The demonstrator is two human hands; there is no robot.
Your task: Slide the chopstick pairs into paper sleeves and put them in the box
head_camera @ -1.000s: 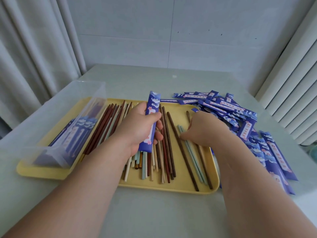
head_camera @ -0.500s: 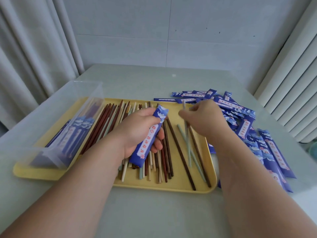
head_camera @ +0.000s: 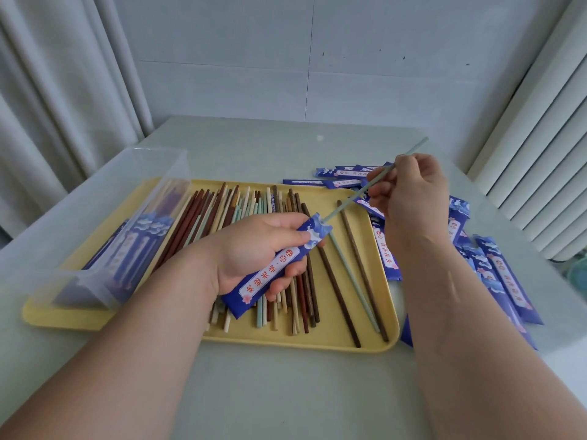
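One pale green chopstick (head_camera: 346, 203), pinched by the right hand (head_camera: 409, 192), has its tip at the mouth of the blue sleeve (head_camera: 273, 268), which the left hand (head_camera: 254, 249) grips tilted toward it for straight entry, while the clear box (head_camera: 158, 160) sits toward the table's left edge.

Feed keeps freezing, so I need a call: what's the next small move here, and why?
Probably push the pale green chopstick lengthwise down into the blue sleeve. The right hand pinches it toward its upper end, its lower tip sits at the sleeve's open mouth, and the left hand grips the sleeve roughly in line.
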